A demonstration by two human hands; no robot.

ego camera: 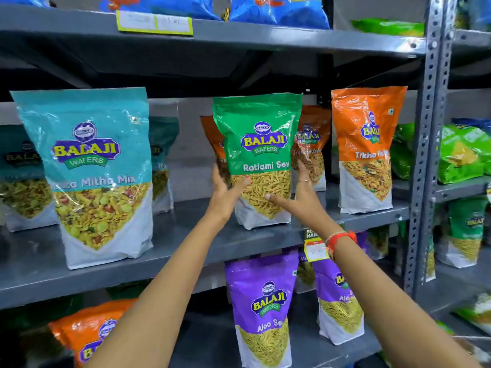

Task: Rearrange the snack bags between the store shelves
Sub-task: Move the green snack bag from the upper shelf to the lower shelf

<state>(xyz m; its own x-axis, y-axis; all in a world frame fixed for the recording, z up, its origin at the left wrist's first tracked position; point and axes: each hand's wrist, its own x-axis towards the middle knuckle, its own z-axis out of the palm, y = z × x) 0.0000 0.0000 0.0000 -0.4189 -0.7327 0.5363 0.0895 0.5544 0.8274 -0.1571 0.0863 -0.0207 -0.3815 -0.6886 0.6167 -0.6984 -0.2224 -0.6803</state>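
Centre frame, both hands clasp one green Ratlami Sev bag upright on the middle shelf: left hand and right hand at its sides. Behind stand two orange bags; a third stands right.

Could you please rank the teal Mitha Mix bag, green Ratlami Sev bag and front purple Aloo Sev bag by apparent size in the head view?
1. Teal Mitha Mix bag, though it stands nearest.
2-3. Green Ratlami Sev bag and purple Aloo Sev bag look alike; unranked.
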